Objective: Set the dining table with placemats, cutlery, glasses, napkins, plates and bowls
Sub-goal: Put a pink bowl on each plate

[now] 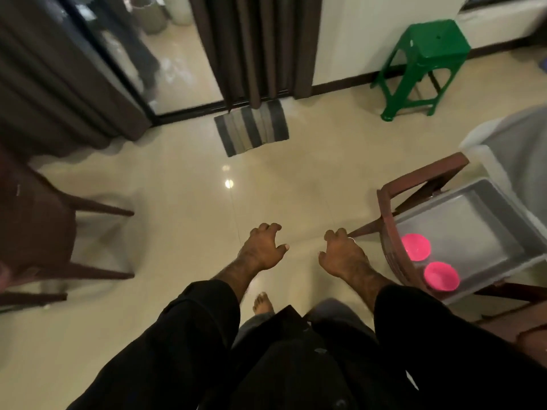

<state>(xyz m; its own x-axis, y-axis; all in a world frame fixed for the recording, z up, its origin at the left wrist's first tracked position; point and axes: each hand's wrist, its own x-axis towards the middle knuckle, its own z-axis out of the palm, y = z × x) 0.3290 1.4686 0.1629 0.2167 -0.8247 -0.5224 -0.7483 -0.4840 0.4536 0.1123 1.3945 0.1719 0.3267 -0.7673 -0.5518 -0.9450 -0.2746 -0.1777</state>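
Note:
Two pink bowls [415, 247] [441, 276] lie in a grey plastic tub [479, 232] that rests on a brown chair [393, 199] at the right. My right hand [343, 253] hovers over the floor just left of that chair, fingers loosely curled, holding nothing. My left hand [263, 247] is held out beside it, fingers spread and bent, also holding nothing. Both arms wear black sleeves. No table, placemats or cutlery are in view.
A second brown chair [35, 226] stands at the left. A green plastic stool [426, 63] is by the far wall. A striped doormat [251, 127] lies before a glass door with dark curtains [254, 45]. Glossy cream floor tiles [183, 208] stretch between. A white-covered thing [515, 143] sits at the right edge.

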